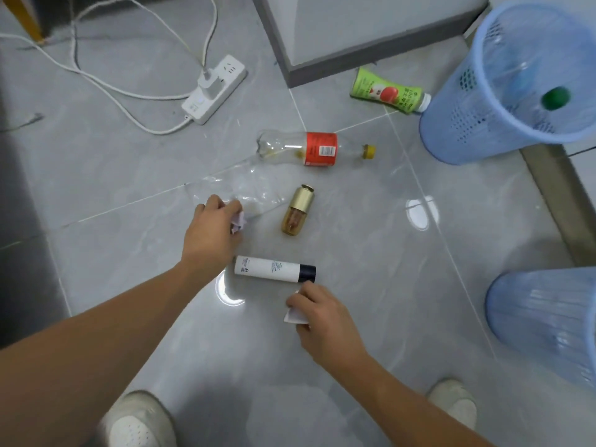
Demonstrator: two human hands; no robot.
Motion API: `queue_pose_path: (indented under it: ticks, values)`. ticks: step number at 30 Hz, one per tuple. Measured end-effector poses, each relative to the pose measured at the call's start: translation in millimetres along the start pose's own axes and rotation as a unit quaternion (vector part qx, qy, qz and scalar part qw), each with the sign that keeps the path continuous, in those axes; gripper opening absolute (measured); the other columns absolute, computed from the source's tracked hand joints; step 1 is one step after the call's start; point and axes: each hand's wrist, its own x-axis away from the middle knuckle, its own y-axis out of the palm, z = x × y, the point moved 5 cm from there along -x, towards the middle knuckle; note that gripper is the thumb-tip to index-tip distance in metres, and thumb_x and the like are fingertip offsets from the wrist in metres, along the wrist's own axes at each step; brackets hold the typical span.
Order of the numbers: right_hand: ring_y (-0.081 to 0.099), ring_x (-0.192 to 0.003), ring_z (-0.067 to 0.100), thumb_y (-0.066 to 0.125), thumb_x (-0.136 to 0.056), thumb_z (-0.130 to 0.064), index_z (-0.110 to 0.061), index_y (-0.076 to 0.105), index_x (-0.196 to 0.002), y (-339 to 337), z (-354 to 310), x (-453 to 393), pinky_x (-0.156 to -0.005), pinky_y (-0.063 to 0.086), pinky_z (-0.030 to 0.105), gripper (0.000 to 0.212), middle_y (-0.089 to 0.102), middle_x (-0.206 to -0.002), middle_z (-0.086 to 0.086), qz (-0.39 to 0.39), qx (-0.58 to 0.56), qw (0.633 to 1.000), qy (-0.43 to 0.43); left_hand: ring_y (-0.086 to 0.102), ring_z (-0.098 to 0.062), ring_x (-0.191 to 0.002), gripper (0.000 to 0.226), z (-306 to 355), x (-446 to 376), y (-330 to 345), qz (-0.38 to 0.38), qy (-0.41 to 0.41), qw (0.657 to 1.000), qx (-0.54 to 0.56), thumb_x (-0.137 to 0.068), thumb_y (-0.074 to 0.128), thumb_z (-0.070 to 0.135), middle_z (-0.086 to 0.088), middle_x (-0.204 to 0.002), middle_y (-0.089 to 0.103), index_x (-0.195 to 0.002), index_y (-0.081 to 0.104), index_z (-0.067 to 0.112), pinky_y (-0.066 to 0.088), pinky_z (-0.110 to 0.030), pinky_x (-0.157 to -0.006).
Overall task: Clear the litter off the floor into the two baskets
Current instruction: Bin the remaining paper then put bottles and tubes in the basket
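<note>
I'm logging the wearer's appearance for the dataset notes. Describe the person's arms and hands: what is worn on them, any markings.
Both forearms are bare up to the picture's edge, with no sleeve in view. The left hand and right hand wear no gloves, and no watch, ring or bracelet shows. No markings are visible. Each grip is simply bare fingers.

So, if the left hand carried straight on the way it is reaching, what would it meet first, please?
Probably the crumpled clear plastic wrap lying just past the left hand, which already grips a scrap of paper. Beyond that lies the red-labelled bottle; depth is uncertain.
</note>
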Motion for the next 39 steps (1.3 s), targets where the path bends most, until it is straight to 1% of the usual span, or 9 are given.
queue_pose_path:
  ticks: [6, 11, 15, 21, 24, 26, 32, 36, 39]
  values:
    - [0.06, -0.081, 0.018, 0.062, -0.071, 0.006, -0.014, 0.067, -0.095, -130, 4, 62, -0.069, 0.051, 0.032, 0.032, 0.056, -0.094, -0.003, 0.14, -0.073, 0.983, 0.095, 0.052, -0.009, -0.08, 0.024, 124, 64, -60, -0.035, 0.083, 0.994, 0.067, -0.081, 0.074, 0.012, 0.009, -0.092, 0.044, -0.093, 0.063, 0.03, 0.036, -0.015, -0.062]
    - [0.058, -0.073, 0.016, 0.064, -0.073, 0.008, -0.013, 0.07, -0.091, -259, 31, 150, -0.066, 0.048, 0.029, 0.028, 0.058, -0.088, -0.003, 0.293, -0.085, 0.924, 0.229, 0.058, -0.015, -0.087, 0.022, 293, 118, -66, -0.107, 0.171, 0.97, 0.132, -0.086, 0.077, 0.022, 0.01, -0.1, 0.046, -0.1, 0.065, 0.035, 0.049, -0.029, -0.072]
    - [0.059, -0.082, 0.009, 0.069, -0.077, 0.009, -0.012, 0.07, -0.094, -341, 83, 238, -0.074, 0.046, 0.021, 0.027, 0.06, -0.091, -0.004, 0.383, -0.086, 0.865, 0.314, 0.053, -0.014, -0.094, 0.027, 426, 151, -42, -0.154, 0.253, 0.941, 0.165, -0.085, 0.079, 0.029, 0.012, -0.103, 0.043, -0.108, 0.065, 0.034, 0.042, -0.018, -0.077]
    - [0.06, -0.082, 0.012, 0.071, -0.076, 0.007, -0.016, 0.071, -0.095, -386, 179, 309, -0.071, 0.047, 0.021, 0.029, 0.061, -0.093, -0.004, 0.399, -0.072, 0.824, 0.396, 0.05, -0.021, -0.11, 0.038, 548, 179, 25, -0.208, 0.315, 0.916, 0.131, -0.087, 0.074, 0.033, 0.003, -0.115, 0.043, -0.122, 0.059, 0.03, 0.054, -0.036, -0.084]
    - [0.058, -0.08, 0.012, 0.07, -0.076, 0.007, -0.016, 0.07, -0.093, -385, 231, 312, -0.071, 0.049, 0.017, 0.029, 0.059, -0.093, -0.004, 0.387, -0.05, 0.822, 0.415, 0.047, -0.023, -0.116, 0.04, 570, 182, 74, -0.226, 0.321, 0.918, 0.058, -0.086, 0.074, 0.032, 0.0, -0.119, 0.043, -0.121, 0.057, 0.029, 0.056, -0.041, -0.081]
    - [0.061, -0.084, 0.017, 0.071, -0.078, 0.005, -0.016, 0.07, -0.098, -375, 262, 306, -0.078, 0.056, 0.034, 0.03, 0.059, -0.098, -0.002, 0.361, -0.062, 0.824, 0.432, 0.045, -0.025, -0.12, 0.045, 574, 179, 103, -0.232, 0.313, 0.921, 0.005, -0.084, 0.076, 0.032, -0.002, -0.124, 0.042, -0.124, 0.055, 0.029, 0.056, -0.039, -0.081]
    - [0.053, -0.115, 0.032, 0.074, -0.078, -0.016, -0.023, 0.061, -0.133, -362, 262, 294, -0.094, 0.05, 0.043, 0.057, 0.057, -0.12, 0.005, 0.237, -0.009, 0.883, 0.406, 0.024, -0.034, -0.148, 0.092, 567, 172, 108, -0.192, 0.313, 0.924, -0.104, -0.071, 0.084, 0.05, -0.007, -0.157, 0.031, -0.149, 0.037, 0.037, 0.037, -0.046, -0.11]
    - [0.052, -0.113, 0.026, 0.07, -0.078, -0.002, -0.019, 0.067, -0.118, -389, 203, 291, -0.09, 0.05, 0.037, 0.044, 0.056, -0.116, 0.001, 0.295, 0.0, 0.879, 0.373, 0.046, -0.026, -0.129, 0.062, 539, 176, 49, -0.156, 0.313, 0.935, -0.05, -0.079, 0.077, 0.049, -0.003, -0.139, 0.049, -0.133, 0.052, 0.031, 0.048, -0.039, -0.093]
    - [0.051, -0.111, 0.02, 0.069, -0.082, 0.0, -0.02, 0.065, -0.113, -388, 143, 259, -0.091, 0.046, 0.033, 0.037, 0.055, -0.111, -0.004, 0.258, -0.046, 0.91, 0.322, 0.052, -0.02, -0.115, 0.044, 484, 166, 0, -0.139, 0.272, 0.951, -0.045, -0.087, 0.068, 0.044, 0.003, -0.124, 0.054, -0.127, 0.054, 0.03, 0.05, -0.035, -0.084]
